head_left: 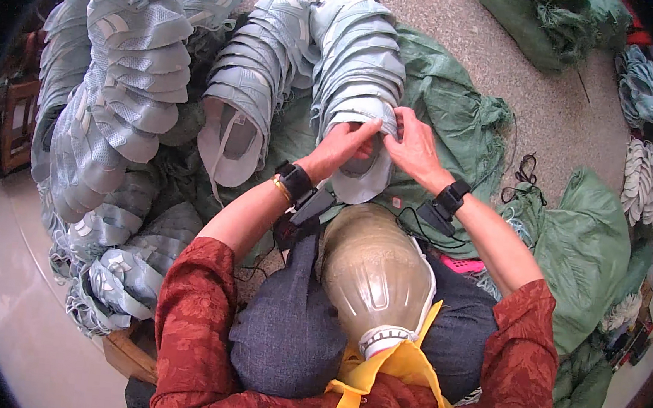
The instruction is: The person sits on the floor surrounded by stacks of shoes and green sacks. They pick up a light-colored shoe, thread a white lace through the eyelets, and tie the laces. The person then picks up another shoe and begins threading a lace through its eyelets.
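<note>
A long row of light grey-blue shoe uppers (358,59), nested one into another, lies in front of me. At its near end is one shoe upper (361,177) with its rounded toe toward me. My left hand (341,148) is closed on the left rim of this upper's opening, thumb and fingers together. On the right side, my right hand (417,148) pinches the upper's edge, its fingertips close to those of the left. What exactly lies between the fingertips is partly hidden. Both wrists wear black straps with dark boxes.
A second row of uppers (244,80) lies beside it, and taller stacks (132,70) stand at the left. Green woven sacks (582,257) lie beneath and at right. A brownish translucent bottle-shaped thing (375,270) rests between my knees. Pale shoe parts (648,182) are at far right.
</note>
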`<state>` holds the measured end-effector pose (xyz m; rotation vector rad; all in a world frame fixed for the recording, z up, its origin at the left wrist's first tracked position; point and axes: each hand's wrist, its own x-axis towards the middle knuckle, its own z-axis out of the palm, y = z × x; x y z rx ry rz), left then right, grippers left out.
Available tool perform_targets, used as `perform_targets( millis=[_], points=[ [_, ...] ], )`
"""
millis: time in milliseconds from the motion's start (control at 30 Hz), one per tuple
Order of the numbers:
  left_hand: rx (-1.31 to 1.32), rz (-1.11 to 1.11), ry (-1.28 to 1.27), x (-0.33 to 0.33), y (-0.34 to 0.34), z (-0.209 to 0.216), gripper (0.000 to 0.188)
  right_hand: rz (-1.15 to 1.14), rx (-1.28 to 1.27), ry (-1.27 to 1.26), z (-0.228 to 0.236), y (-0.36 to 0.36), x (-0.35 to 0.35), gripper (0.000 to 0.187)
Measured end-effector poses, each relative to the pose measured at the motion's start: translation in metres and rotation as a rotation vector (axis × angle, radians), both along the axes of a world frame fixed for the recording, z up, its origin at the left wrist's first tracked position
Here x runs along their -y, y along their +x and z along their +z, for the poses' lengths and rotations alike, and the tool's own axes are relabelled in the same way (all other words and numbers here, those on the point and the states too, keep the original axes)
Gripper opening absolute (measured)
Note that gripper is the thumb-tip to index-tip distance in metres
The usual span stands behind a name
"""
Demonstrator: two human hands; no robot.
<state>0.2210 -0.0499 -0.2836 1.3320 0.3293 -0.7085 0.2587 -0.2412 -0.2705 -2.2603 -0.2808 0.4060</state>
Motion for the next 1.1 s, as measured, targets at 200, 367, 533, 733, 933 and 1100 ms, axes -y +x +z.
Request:
perform_targets(
  millis=[200, 367, 533, 733, 933, 1100],
  points=[
    [0.000, 0.313, 0.082, 0.013, 0.019, -0.006, 0.054, -0.049, -0.094, 0.052, 0.006, -0.012, -0.018, 0.044],
    [-0.101, 0.427, 0.173, 0.025, 0.016, -0.015, 0.050, -0.001, -0.176, 0.055, 0.006, 0.000, -0.003, 0.050],
    [-0.072, 0.429, 0.243, 0.029, 0.008, -0.015, 0.048, -0.019, -0.067, 0.018, 0.010, 0.038, 0.015, 0.040],
    [-0.074, 0.419, 0.140, 0.034, 0.008, -0.010, 0.046, -0.140, -0.069, 0.144, -0.048, 0.084, 0.018, 0.061],
    [-0.056, 0.475, 0.163, 0.028, 0.006, 0.003, 0.044, -0.244, -0.114, 0.218, -0.063, 0.095, -0.014, 0.077],
    [-0.086, 0.446, 0.068, 0.015, 0.005, -0.002, 0.044, -0.216, -0.030, -0.003, -0.045, 0.099, -0.027, 0.077]
  ],
)
